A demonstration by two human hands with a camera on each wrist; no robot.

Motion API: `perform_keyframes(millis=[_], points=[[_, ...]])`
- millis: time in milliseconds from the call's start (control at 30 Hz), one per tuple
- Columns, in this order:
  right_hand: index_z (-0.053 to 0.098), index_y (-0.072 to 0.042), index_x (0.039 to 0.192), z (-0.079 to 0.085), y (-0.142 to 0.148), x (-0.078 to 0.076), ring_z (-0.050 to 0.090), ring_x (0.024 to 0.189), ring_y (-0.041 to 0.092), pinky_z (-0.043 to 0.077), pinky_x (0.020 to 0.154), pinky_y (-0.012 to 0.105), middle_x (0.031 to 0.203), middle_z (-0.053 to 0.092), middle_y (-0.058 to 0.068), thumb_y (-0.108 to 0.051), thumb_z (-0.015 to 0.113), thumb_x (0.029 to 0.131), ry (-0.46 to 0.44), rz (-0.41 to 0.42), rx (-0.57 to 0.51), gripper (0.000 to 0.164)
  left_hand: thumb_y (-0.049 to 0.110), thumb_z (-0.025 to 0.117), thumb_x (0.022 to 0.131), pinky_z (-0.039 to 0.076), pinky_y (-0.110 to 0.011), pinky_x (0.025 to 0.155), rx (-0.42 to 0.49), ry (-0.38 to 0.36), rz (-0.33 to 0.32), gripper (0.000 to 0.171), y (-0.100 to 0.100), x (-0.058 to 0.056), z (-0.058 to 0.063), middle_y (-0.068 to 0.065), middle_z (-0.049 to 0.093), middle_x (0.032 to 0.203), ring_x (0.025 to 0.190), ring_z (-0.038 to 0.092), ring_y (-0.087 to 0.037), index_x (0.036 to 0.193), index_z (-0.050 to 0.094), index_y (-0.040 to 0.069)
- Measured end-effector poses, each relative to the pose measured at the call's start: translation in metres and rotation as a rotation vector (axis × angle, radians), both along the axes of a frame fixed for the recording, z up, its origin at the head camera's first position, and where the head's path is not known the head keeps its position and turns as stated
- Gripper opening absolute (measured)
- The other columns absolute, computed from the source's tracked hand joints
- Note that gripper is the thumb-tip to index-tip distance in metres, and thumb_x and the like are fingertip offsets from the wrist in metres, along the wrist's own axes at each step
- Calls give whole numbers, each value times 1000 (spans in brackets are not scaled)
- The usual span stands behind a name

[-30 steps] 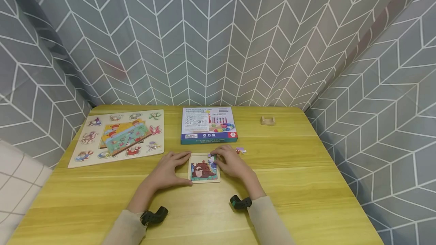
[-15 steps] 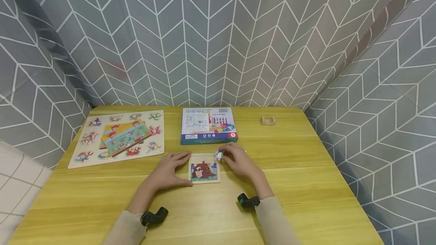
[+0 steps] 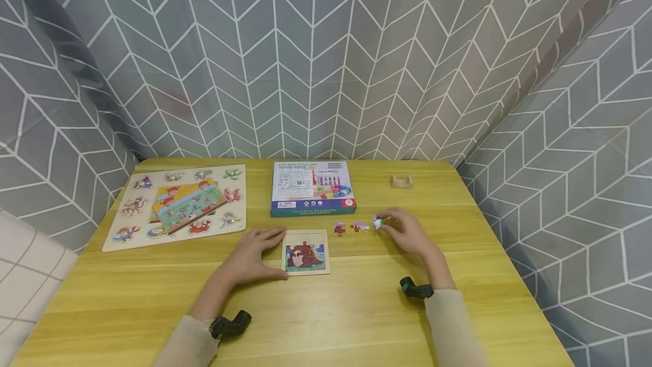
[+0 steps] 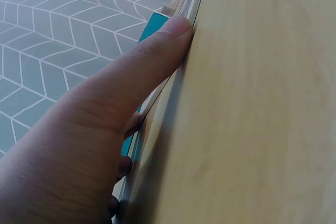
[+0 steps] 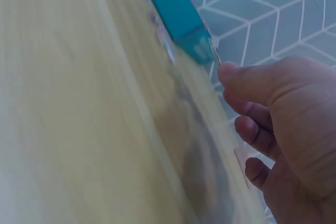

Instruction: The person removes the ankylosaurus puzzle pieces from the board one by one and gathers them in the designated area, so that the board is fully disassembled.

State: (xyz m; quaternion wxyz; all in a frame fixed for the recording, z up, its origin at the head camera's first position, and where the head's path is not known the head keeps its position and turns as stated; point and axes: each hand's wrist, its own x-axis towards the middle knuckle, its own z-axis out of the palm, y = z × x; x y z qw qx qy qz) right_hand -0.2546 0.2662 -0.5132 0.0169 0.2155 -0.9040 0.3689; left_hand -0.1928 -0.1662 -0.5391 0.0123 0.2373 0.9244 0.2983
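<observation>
A small square wooden jigsaw puzzle tray (image 3: 305, 272) lies on the table, its picture filled in the lower part and bare wood along the top. My left hand (image 3: 253, 255) holds the tray at its left side, thumb at the bottom corner and fingers at the top corner. Right of the tray lie two loose jigsaw pieces, a brown-and-purple piece (image 3: 339, 229) and a second piece (image 3: 359, 226). My right hand (image 3: 407, 233) pinches a white-and-purple jigsaw piece (image 3: 377, 222) between thumb and forefinger, seen edge-on above the table in the right wrist view.
Behind the tray sits a toy box (image 3: 312, 188). A small notched wooden block (image 3: 400, 181) stands at the back right. To the left lies a sea-animal peg puzzle board (image 3: 118, 221) with picture boards (image 3: 191, 208) stacked on it. A patterned curtain (image 3: 326, 72) hangs behind the table.
My right hand has lifted the white-and-purple piece out of the tray's upper right and carried it right, past the two loose pieces. The left hand keeps its place on the tray.
</observation>
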Motion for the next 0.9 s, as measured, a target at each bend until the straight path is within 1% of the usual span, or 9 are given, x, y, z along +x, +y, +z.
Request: perform_keyframes(millis=[167,233,467,600,800,900], points=[[72,0,128,-1,14,0,66,115,37,50,104,58,127,70,17,-2,70,100,-22,6,15,28,70,88,73,41,-52,100,-2,2,-2,108,0,0,-1,-1,48,165,119,46,-22,159,51,16],[72,0,128,-3,16,0,65,118,37,49,105,58,127,70,16,-2,70,101,-31,9,25,28,70,88,73,41,-51,100,-1,1,-1,108,0,0,-1,-2,48,165,118,46,-22,159,51,16],[75,-7,127,-10,14,-2,61,126,36,46,110,57,130,69,12,-8,71,102,-93,7,5,26,70,88,72,41,-50,99,-7,1,2,108,-1,0,-1,-1,49,164,115,46,-20,159,52,16],[75,-9,128,-13,11,-4,60,127,36,46,109,58,132,67,12,-9,70,103,-86,19,17,26,71,87,73,41,-50,99,-7,3,-3,108,-1,0,0,-2,49,164,115,46,-21,159,52,16],[75,-8,129,-14,10,-6,59,125,36,47,104,56,131,67,13,-5,69,102,-74,18,22,28,71,87,73,40,-48,98,-9,3,-7,109,0,-1,0,-2,48,165,115,46,-21,159,51,16],[74,-8,130,-13,11,-6,59,124,35,46,104,55,131,67,13,-5,69,102,-85,17,13,28,71,87,73,40,-49,98,-12,0,-5,109,0,-1,0,-2,48,165,115,46,-21,160,51,17]])
